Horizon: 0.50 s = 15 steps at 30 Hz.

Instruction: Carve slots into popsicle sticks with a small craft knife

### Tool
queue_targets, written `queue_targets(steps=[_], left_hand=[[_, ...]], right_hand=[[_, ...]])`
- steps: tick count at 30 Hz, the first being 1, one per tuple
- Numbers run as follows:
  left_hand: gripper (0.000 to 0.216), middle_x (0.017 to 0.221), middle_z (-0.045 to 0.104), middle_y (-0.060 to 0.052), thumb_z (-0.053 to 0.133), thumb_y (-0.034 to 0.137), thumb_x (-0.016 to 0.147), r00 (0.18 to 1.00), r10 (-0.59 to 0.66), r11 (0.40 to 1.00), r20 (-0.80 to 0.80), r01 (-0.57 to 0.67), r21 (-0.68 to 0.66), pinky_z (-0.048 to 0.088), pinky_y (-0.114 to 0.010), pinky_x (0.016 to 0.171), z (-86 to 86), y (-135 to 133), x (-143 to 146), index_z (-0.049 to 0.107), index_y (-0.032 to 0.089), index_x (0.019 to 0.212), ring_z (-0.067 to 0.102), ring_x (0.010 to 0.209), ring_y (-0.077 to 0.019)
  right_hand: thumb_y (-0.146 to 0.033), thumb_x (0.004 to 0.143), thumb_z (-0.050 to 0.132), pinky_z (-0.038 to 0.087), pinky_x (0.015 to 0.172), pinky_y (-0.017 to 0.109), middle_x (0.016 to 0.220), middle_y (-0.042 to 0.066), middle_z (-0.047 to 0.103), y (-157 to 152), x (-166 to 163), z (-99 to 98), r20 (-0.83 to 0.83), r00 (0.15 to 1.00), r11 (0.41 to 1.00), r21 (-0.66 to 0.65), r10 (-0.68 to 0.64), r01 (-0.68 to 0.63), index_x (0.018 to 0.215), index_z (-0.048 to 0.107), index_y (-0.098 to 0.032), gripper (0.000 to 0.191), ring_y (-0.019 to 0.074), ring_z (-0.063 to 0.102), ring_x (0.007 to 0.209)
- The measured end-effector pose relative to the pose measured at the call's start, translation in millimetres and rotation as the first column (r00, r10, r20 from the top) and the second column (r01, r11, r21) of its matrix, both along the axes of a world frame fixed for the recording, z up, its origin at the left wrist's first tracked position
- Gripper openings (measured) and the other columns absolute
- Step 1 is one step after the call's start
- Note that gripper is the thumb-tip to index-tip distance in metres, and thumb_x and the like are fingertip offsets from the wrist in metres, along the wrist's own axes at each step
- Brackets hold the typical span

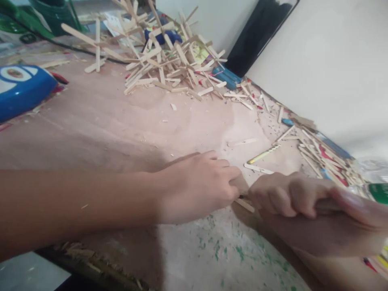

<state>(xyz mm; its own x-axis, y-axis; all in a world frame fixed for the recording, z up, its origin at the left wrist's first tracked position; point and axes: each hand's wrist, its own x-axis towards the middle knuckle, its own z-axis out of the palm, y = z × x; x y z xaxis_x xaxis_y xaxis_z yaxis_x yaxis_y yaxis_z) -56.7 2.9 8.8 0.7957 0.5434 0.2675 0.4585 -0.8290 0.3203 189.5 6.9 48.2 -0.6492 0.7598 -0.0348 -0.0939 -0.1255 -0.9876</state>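
Note:
My left hand is curled into a closed grip near the middle of the worn wooden board, pinching a thin wooden stick that pokes out below its fingertips. My right hand meets it from the right, fingers wrapped round a handle-like thing I cannot make out. The two hands touch at the stick. Both forearms lie low over the board.
A large heap of wooden craft sticks lies at the back, more sticks along the white wall at right. A blue object sits far left. A yellow-green stick and a loose stick lie near the hands. A blue tool lies by the heap.

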Motion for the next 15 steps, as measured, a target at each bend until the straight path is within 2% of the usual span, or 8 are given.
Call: queue_targets(steps=[5,8,11,15], left_hand=[[0.026,0.093,0.069,-0.003,0.062,0.002,0.102,0.984,-0.006,1.0,0.177,0.004,0.011,0.044,-0.038,0.081,-12.3,-1,-2,0.074,0.021,0.088,0.06,0.083,-0.0224],[0.025,0.091,0.068,-0.003,0.062,0.001,0.1,0.99,-0.012,1.0,0.138,0.007,0.031,0.044,-0.039,0.079,-10.0,-2,-3,0.079,0.02,0.098,0.061,0.082,-0.0241],[0.028,0.092,0.072,-0.004,0.061,-0.001,0.095,0.997,-0.007,0.999,0.077,0.003,0.045,0.046,-0.04,0.08,-3.5,-3,-5,0.08,0.019,0.1,0.066,0.082,-0.0239],[0.036,0.095,0.077,-0.003,0.051,-0.004,0.103,0.996,-0.002,0.998,0.095,-0.004,0.065,0.049,-0.038,0.086,-2.0,-4,-6,0.079,0.019,0.101,0.068,0.085,-0.0206]], right_hand=[[-0.069,0.105,0.078,0.044,0.066,0.044,0.063,0.001,0.04,-3,0,-2.0,0.015,0.997,0.995,-0.069,-0.072,0.073,0.067,0.039,-0.024,0.071,0.023,0.048,0.064],[-0.069,0.103,0.08,0.038,0.064,0.042,0.06,-0.001,0.036,-4,-1,-2.8,-0.034,0.996,0.994,-0.076,-0.088,0.085,0.065,0.042,-0.025,0.069,0.0207,0.04,0.061],[-0.067,0.103,0.078,0.04,0.068,0.043,0.064,-0.001,0.038,-2,-2,-2.8,-0.021,0.996,0.987,-0.14,-0.084,0.08,0.065,0.043,-0.026,0.066,0.0218,0.043,0.065],[-0.065,0.106,0.074,0.04,0.068,0.041,0.065,-0.002,0.045,8,-3,0.4,-0.082,0.996,0.989,-0.141,0.027,-0.038,0.066,0.045,-0.026,0.063,0.0174,0.043,0.062]])
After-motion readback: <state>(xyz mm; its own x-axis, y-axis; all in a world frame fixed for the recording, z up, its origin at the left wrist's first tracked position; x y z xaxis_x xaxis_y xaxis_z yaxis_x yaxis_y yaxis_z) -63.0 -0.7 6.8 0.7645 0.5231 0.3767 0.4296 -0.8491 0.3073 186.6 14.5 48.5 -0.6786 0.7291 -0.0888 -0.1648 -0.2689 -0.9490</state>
